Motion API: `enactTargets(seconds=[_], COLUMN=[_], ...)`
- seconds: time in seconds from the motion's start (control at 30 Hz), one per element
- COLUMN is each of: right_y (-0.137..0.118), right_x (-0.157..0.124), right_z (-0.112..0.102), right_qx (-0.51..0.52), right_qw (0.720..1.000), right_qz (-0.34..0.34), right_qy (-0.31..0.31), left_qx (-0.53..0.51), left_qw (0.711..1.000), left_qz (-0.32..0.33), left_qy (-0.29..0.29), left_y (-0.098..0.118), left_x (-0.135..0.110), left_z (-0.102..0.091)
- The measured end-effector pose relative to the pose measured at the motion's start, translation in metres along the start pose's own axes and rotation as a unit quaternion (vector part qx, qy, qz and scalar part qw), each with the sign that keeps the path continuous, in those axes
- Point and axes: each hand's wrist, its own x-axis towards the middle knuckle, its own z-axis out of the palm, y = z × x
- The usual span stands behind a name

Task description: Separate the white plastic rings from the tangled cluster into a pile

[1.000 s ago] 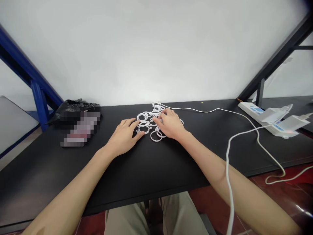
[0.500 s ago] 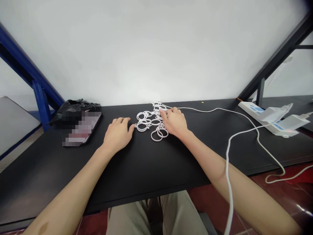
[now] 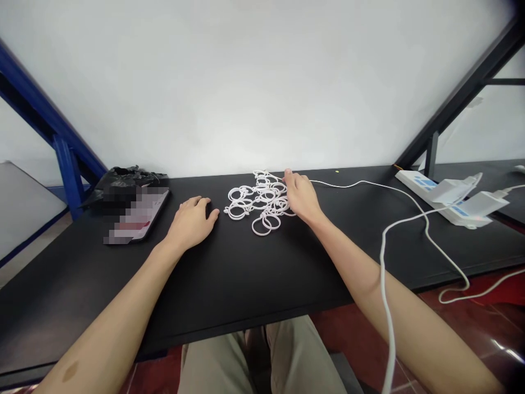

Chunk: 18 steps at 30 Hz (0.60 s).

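A white cable (image 3: 262, 203), bundled into several overlapping loops, lies on the black table. My left hand (image 3: 192, 221) rests palm down to its left, fingers slightly spread, touching only the tabletop. A small gap separates its thumb from the loops. Against the right side of the bundle is my right hand (image 3: 302, 194), turned partly on its side with the thumb raised. Its fingers show only in part, and no strand is visibly gripped. Some loops run behind it. From behind this hand a single white strand (image 3: 361, 182) leads off to the right.
At left lie a phone-like device (image 3: 153, 210), partly blurred out, and a crumpled black plastic bag (image 3: 123, 179). A white power strip (image 3: 426, 189) with plugged-in adapters sits at right. Another white cable (image 3: 383, 262) crosses over my right forearm. A white wall rises behind the table (image 3: 229, 284).
My right hand has shifted right from on top of the loops to their edge, with its thumb lifted, uncovering more of the bundle. My left hand has drawn slightly left, away from the cable.
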Motion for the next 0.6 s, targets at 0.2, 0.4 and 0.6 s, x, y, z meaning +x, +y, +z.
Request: enactTargets(seconds=[0.2,0.4,0.6], right_y=[-0.025,-0.048,-0.05], right_x=[-0.014,-0.032,-0.034], right_z=[0.005,0.013,0.01], right_qx=[0.038,0.031,-0.007], right_qw=[0.999,0.986,0.968], right_qz=[-0.013,-0.161,-0.213], right_qy=[0.006,-0.032,-0.128], left_qx=[-0.072,-0.089,-0.085], left_qw=[0.995,0.983,0.985], left_qz=[0.064,0.159,0.152], left_qy=[0.011,-0.001,0.005], left_y=[0.012,0.02,0.022], left_x=[-0.003,-0.003,-0.002], left_z=[-0.008,-0.008,-0.008])
